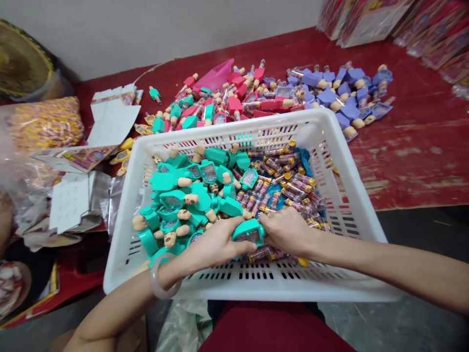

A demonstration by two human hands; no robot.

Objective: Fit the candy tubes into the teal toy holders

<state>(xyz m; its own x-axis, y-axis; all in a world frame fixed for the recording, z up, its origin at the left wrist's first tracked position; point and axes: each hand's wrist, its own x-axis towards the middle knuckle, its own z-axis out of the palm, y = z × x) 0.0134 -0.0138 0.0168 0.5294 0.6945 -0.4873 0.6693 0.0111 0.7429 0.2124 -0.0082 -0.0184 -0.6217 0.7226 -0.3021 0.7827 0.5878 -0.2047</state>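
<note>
Left grip (216,247) clasps teal case (250,231), best held steady for right grip (287,230), closed at its end, contents hidden; tubes (296,188) just beyond.

- The green toy casings (159,182) are showing smooth, softly glossy plastic.
- The small tubes (296,189) are looking like clear, shiny plastic (the yellow caps (292,144) are appearing opaque).
- The white basket (229,290) is showing smooth, satin plastic.
- The red tabletop (414,166) is looking rough and scuffed, like painted wood.
- 1 bracelet (154,278) is gleaming, smooth and translucent.
</note>
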